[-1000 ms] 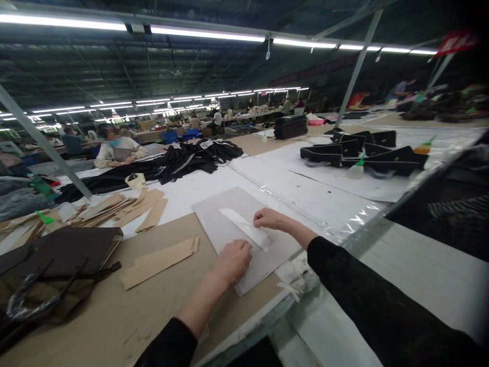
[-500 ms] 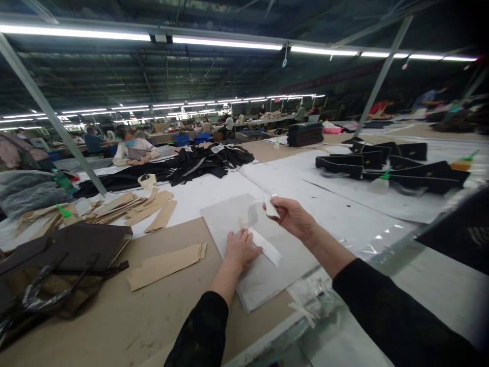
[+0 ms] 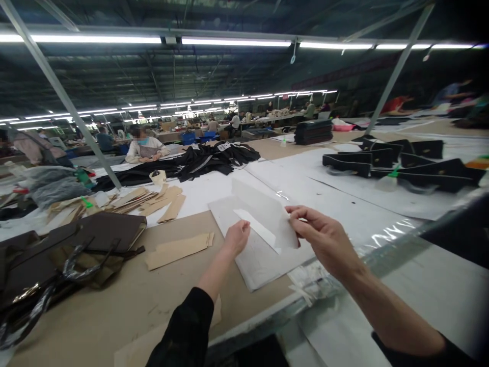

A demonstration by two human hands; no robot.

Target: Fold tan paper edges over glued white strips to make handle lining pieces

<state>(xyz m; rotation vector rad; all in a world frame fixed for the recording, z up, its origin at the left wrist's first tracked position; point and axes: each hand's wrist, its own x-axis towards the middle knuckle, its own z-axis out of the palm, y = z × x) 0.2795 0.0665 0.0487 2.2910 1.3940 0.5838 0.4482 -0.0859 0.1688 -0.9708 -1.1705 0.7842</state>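
Under both hands runs the broad work table [image 3: 95, 306], its near part covered in tan board and its far part in white sheeting. Beyond the hands and off to the right, a row of long black fabric pieces [image 3: 401, 163] lies on the white sheeting, and straight beyond the left hand a loose heap of black cloth [image 3: 198, 160] spreads across the table, with a seated person in a pale top [image 3: 145, 149] behind it. Well to the left of the left hand lies a dark brown bag with black handles [image 3: 76, 244], and beyond that a scatter of tan cardboard pieces [image 3: 153, 200]; one more long tan cardboard strip [image 3: 179, 250] lies just left of the left wrist. Directly below the hands lies a flat stack of pale grey sheets [image 3: 260, 265], set askew near the table's front edge. The right hand [image 3: 324, 239] is partly closed, thumb and fingers pinching the near end of a thin translucent white film [image 3: 267, 209], which is lifted off the stack and stands up between the two hands. The left hand [image 3: 237, 237] is curled, its fingertips on the narrow white strip [image 3: 257, 229] along the film's lower edge; whether it grips or only presses there cannot be told.
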